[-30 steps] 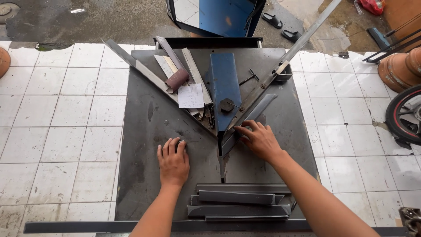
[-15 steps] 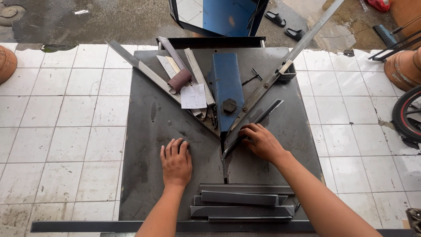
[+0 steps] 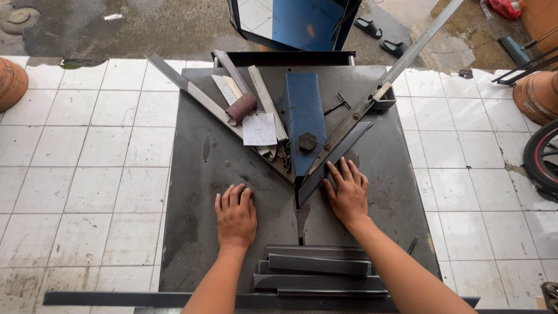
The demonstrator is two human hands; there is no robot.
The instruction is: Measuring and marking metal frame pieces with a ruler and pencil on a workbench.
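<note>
My left hand [image 3: 235, 215] lies flat, palm down, on the dark steel work plate [image 3: 197, 174], holding nothing. My right hand [image 3: 347, 192] presses with spread fingers on a dark metal strip [image 3: 337, 158] that lies slanted against the angled guide bar [image 3: 349, 122] of the jig. A blue steel block [image 3: 304, 119] with a black hex bolt [image 3: 307, 142] stands just left of the strip. Both hands rest on either side of the jig's pointed corner.
Several cut metal strips [image 3: 318, 267] are stacked at the plate's near edge. A brown sandpaper roll [image 3: 240, 107], a paper slip [image 3: 259, 128] and flat bars lie at the upper left. White floor tiles surround the plate; clay pots [image 3: 10, 83] and a wheel [image 3: 540, 160] stand at the sides.
My right hand has slid the slanted metal strip further up along the guide bar and opened flat onto it. My left hand stays almost in place on the plate.
</note>
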